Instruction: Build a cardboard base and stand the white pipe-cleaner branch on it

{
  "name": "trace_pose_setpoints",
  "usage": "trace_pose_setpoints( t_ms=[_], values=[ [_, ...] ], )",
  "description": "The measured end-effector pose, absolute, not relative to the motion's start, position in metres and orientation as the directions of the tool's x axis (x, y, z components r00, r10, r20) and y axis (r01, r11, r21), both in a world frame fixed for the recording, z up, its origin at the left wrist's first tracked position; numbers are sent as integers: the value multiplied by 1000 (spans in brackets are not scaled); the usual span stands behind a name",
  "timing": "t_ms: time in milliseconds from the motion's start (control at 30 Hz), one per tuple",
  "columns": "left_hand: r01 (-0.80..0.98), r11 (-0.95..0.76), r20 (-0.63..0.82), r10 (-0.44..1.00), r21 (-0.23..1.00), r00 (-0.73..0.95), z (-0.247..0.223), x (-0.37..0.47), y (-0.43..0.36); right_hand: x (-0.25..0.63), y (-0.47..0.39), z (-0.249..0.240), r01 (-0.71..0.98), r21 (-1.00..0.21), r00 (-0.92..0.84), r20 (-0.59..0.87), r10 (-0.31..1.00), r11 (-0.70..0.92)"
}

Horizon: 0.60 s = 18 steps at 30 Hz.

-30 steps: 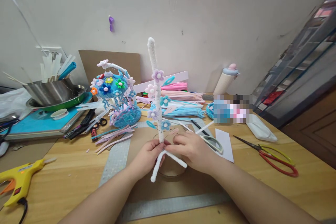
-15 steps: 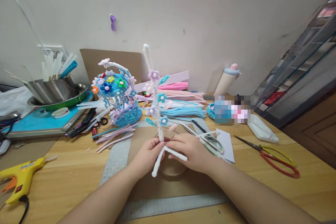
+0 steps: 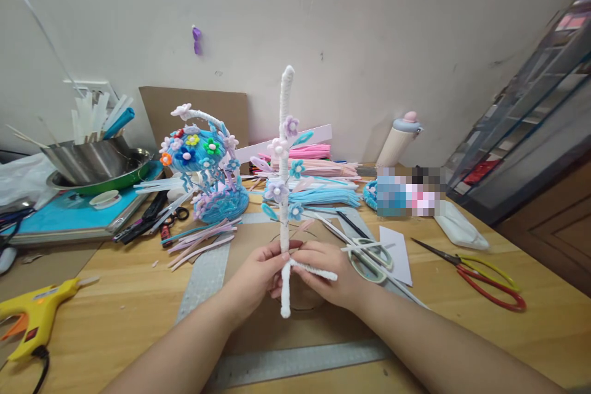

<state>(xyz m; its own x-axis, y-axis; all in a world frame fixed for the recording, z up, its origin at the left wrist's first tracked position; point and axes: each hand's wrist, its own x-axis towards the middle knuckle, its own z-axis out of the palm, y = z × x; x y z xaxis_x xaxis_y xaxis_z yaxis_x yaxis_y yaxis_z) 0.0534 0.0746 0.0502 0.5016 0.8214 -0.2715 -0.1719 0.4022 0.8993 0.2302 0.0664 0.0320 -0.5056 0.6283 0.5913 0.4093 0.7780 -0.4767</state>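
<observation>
Upright before me stands a white wrapped stem, dotted with purple, white and blue flowers and small blue and pink leaves. It forks at the bottom into two white legs. My left hand is closed around the stem's lower part, just above the fork. At the same spot my right hand grips the fork, its fingers near the leg that points right. Beneath both hands lies a brown cardboard sheet with a round outline, on a grey cutting mat.
To the left are a yellow glue gun, a metal bowl and a flower-covered blue ornament. Pipe cleaners lie behind. On the right are red-and-yellow scissors, pale-handled scissors and a bottle.
The stem has tilted from leaning left to nearly vertical, its top shifting right. Its lower leg now points straight down. Both hands keep their grip at the base.
</observation>
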Motion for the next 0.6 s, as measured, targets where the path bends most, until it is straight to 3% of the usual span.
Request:
trace_pose_setpoints(
  t_ms=[233, 400, 600],
  values=[
    [-161, 395, -269, 821, 904, 503, 49, 51, 76, 230, 68, 28, 335, -580, -470, 580, 665, 742],
    [-100, 314, -231, 847, 944, 478, 45, 50, 77, 225, 66, 26, 336, -718, -424, 463, 778, 610],
    [-15, 252, -224, 886, 968, 405, 40, 54, 78, 221, 66, 23, 302, -767, -377, 449, 810, 565]
  ],
)
